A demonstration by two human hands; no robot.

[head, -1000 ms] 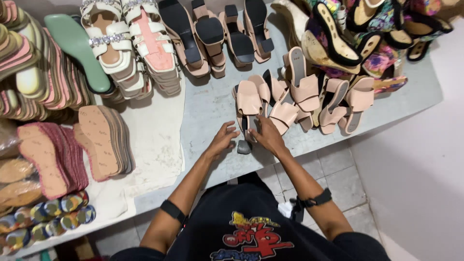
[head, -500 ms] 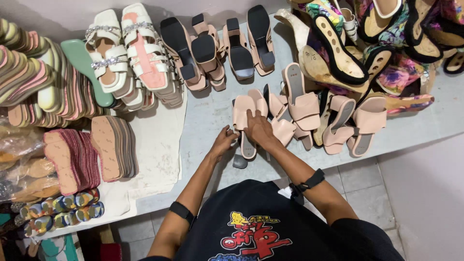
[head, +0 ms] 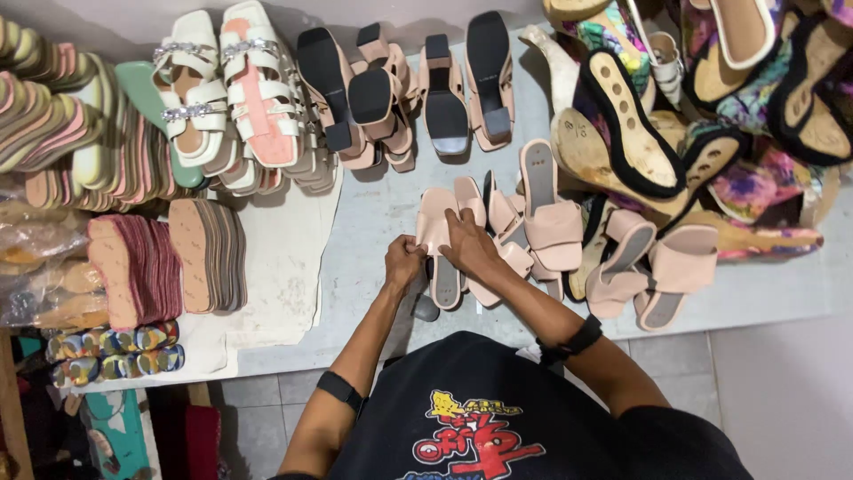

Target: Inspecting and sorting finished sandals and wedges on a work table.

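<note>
Both hands met at the centre of the frame on one pale pink heeled sandal (head: 442, 253). The left hand (head: 404, 264) pinched its strap edge with curled fingers, while the right hand (head: 469, 246) lay clenched over the upper. More pink sandals (head: 613, 258) crowded just right of it. Bare grey table (head: 373, 213) lay open to the left, up to the stacked insoles (head: 209, 253).

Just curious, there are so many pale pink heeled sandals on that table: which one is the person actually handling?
The pink sandal nearest the table's front edge: the left hand and right hand both grip it. The other pink sandals lie untouched to its right.
</note>
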